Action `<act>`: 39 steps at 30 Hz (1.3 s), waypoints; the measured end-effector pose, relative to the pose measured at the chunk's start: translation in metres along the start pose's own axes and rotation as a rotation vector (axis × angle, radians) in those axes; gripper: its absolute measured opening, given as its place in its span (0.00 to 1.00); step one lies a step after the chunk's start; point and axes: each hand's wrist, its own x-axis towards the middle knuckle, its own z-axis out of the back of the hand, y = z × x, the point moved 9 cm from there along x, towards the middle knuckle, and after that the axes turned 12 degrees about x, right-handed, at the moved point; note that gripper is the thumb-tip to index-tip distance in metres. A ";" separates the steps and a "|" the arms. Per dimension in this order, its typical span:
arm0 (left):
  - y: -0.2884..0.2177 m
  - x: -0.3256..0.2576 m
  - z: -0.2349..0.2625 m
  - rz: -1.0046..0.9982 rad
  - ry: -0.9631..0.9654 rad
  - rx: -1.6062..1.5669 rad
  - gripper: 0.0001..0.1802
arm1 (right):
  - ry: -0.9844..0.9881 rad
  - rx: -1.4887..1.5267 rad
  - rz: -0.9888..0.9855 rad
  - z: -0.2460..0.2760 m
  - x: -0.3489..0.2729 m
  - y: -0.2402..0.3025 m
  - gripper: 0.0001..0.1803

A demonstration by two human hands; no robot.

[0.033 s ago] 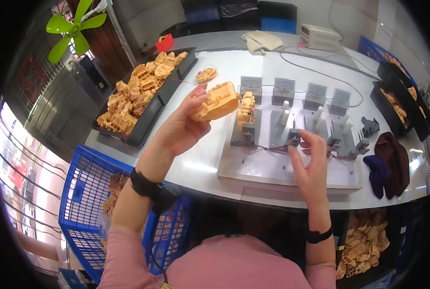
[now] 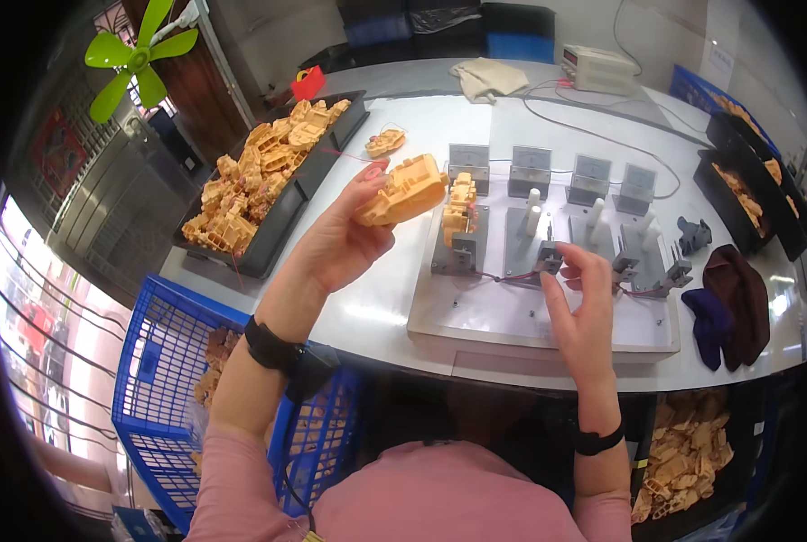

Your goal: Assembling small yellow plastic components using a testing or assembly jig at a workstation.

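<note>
My left hand holds up a yellow-orange moulded plastic housing, its recessed inside showing, at the left of a white test fixture. The thumb and forefinger of my right hand pinch a small dark contact block at the front of the second station. White pegs stand bare behind that block. In the leftmost station sits another yellow-orange housing, upright against its own dark block. Several panel meters line the back of the fixture.
A black tray heaped with housings stands at the left. One wired housing lies beyond my left hand. Dark cloths and a grey part lie at the right. A power supply stands behind; a blue basket is below left.
</note>
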 end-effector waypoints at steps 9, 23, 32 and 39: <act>0.009 0.010 -0.018 0.139 -0.098 -0.103 0.19 | -0.090 0.248 -0.012 -0.002 -0.012 -0.021 0.19; -0.007 0.069 -0.082 -0.067 0.000 0.436 0.30 | -0.012 0.431 -0.012 -0.004 -0.012 -0.026 0.15; 0.013 0.075 -0.148 -0.530 0.138 1.406 0.34 | -0.015 0.405 -0.053 -0.001 -0.015 -0.025 0.16; 0.018 0.038 -0.170 -0.735 0.331 1.645 0.24 | -0.022 0.383 -0.013 -0.001 -0.015 -0.023 0.16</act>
